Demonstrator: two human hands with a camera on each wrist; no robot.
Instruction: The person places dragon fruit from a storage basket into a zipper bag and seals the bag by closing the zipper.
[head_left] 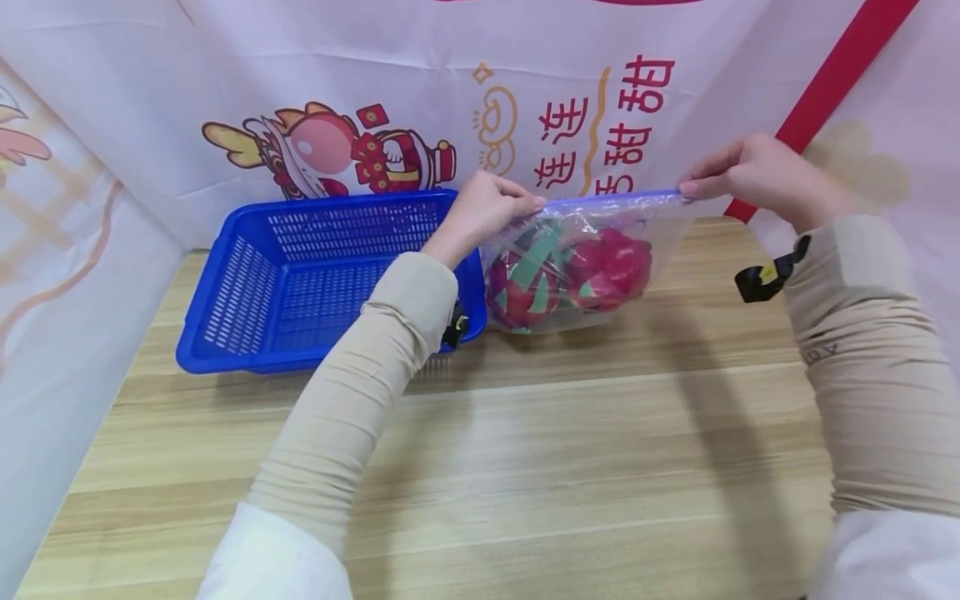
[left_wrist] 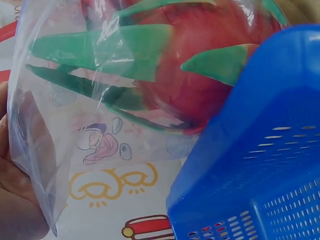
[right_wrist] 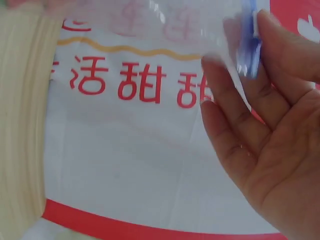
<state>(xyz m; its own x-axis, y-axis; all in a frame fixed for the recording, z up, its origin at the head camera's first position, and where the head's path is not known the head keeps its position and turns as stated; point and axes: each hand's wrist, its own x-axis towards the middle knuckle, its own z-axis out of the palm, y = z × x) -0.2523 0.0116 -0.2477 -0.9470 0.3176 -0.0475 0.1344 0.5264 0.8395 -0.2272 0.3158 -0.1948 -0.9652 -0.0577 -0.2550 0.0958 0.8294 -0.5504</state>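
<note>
A clear zip bag [head_left: 663, 233] with a purple-blue top strip stands on the table beside the basket. Inside it lie two red dragon fruits with green scales, a left one [head_left: 525, 292] and a right one [head_left: 611, 267]. My left hand [head_left: 483, 208] pinches the left end of the bag's top edge. At the opposite end, my right hand [head_left: 761, 179] pinches the strip between thumb and fingers, and the right wrist view shows the blue zip end [right_wrist: 249, 42] there. In the left wrist view a dragon fruit [left_wrist: 195, 80] shows through the plastic.
An empty blue plastic basket [head_left: 330, 358] with slotted walls stands left of the bag, close against it, under my left forearm. The wooden table [head_left: 570, 475] stretches toward me. A white printed cloth [head_left: 420, 83] hangs behind.
</note>
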